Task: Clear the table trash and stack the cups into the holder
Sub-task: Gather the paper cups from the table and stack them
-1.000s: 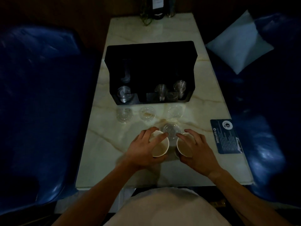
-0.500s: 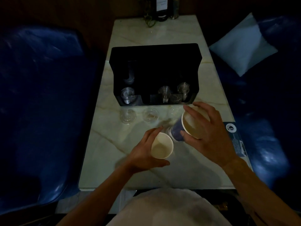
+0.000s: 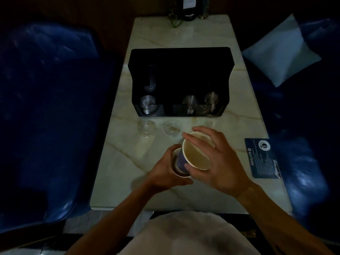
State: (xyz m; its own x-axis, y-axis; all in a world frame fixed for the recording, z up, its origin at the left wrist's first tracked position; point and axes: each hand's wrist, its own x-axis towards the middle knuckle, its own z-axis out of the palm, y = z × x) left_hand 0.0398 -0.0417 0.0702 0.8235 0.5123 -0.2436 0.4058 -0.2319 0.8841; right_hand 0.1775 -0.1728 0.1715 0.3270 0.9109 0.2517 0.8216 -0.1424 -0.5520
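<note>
My right hand (image 3: 219, 162) grips a paper cup (image 3: 196, 153) by its rim, tilted, with its blue base pushed into a second paper cup (image 3: 177, 169). That lower cup stands on the marble table (image 3: 128, 162), and my left hand (image 3: 165, 170) is wrapped around it. The black cup holder (image 3: 181, 70) stands mid-table with clear plastic cups (image 3: 189, 103) in its front slots. Two clear plastic lids (image 3: 147, 127) lie on the table just in front of the holder.
A dark blue card (image 3: 263, 159) lies near the table's right edge. Bottles (image 3: 189, 8) stand at the far end. Blue seats (image 3: 46, 107) flank the table, with a pale cushion (image 3: 281, 52) on the right one.
My right hand lifted its paper cup off the table, carried it left and set its base into the cup in my left hand. The clear lid between the cups is hidden now.
</note>
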